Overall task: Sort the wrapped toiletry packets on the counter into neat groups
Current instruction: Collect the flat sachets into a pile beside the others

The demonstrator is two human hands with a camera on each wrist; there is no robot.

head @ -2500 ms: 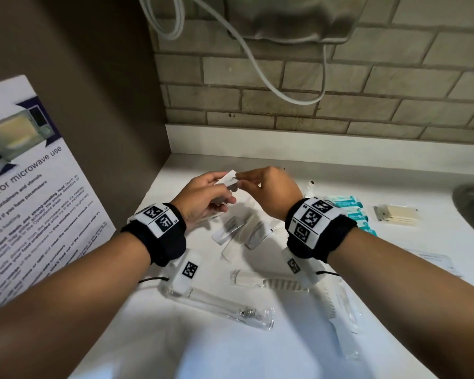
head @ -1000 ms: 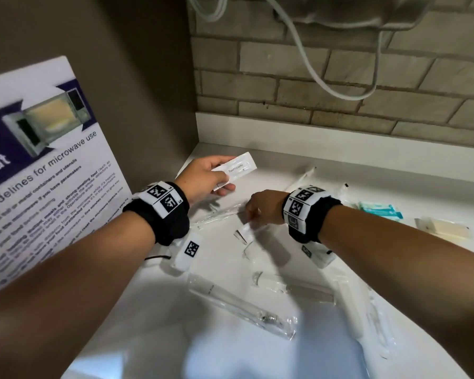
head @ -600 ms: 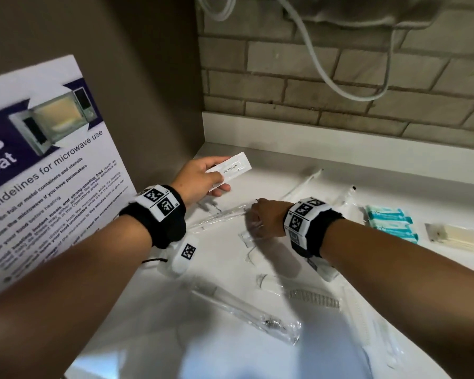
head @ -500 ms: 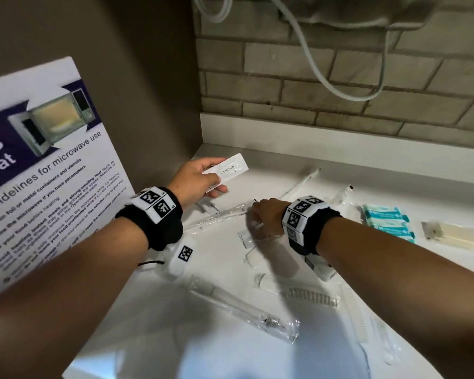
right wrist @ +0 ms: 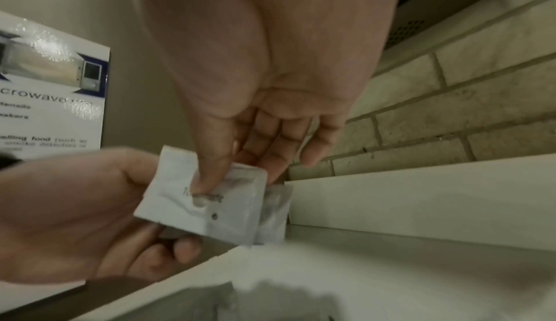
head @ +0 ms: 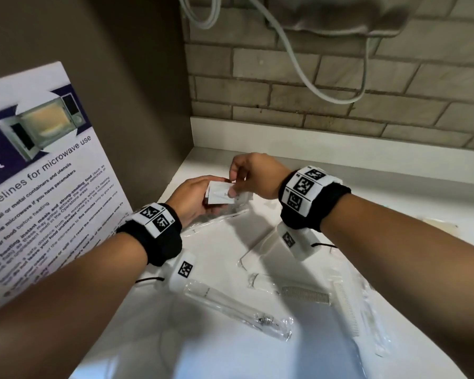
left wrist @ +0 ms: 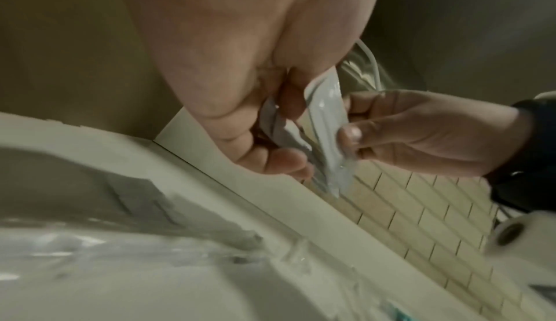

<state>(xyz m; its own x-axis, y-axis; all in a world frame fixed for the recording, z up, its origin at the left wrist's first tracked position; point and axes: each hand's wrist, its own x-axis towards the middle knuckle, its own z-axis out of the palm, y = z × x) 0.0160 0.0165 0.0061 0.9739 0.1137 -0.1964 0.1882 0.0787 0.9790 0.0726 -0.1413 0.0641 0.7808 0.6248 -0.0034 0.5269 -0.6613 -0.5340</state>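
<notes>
Above the back left of the white counter [head: 225,351], my left hand [head: 215,194] holds small white toothpaste packets [head: 220,199] between thumb and fingers. My right hand [head: 234,186] meets it from the right and pinches a packet there. In the right wrist view, my right thumb presses on the top packet [right wrist: 186,207], and a second packet [right wrist: 275,214] sticks out behind it. The left wrist view shows the packets [left wrist: 328,131] edge-on between my left fingers and my right hand [left wrist: 346,133].
A wrapped toothbrush [head: 238,310], two wrapped combs [head: 304,295] [head: 345,305] and clear packets [head: 216,220] [head: 257,247] lie on the counter below my hands. A microwave poster [head: 39,173] hangs on the left wall. A brick wall with a cable [head: 298,64] closes the back.
My right hand has lifted off the counter with a packet and brought it against the packet in my left hand. The left hand kept its hold throughout.
</notes>
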